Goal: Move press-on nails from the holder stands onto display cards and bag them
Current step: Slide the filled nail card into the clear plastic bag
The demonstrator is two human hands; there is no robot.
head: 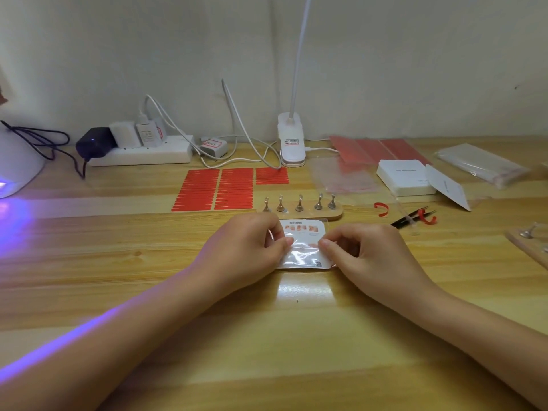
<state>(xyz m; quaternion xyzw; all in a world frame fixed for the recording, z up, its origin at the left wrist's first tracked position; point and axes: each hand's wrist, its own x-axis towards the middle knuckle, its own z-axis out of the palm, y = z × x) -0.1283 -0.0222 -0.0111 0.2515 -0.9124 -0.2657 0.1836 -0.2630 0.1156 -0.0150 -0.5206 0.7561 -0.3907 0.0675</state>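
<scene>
A white display card inside a clear plastic bag (304,247) lies on the wooden table in front of me. My left hand (246,250) pinches the bag's left side with thumb and fingers. My right hand (364,253) pinches its right side the same way. Just behind the bag stands a wooden holder base (336,214) with several metal nail stands (299,204); whether nails sit on them I cannot tell.
Red sticker sheets (219,189) lie behind the holder. A stack of white cards (404,176), clear bags (480,163), tweezers (412,218) and red clips (381,209) sit to the right. A power strip (142,154), clip lamp (292,143) and UV lamp (14,164) line the back and left.
</scene>
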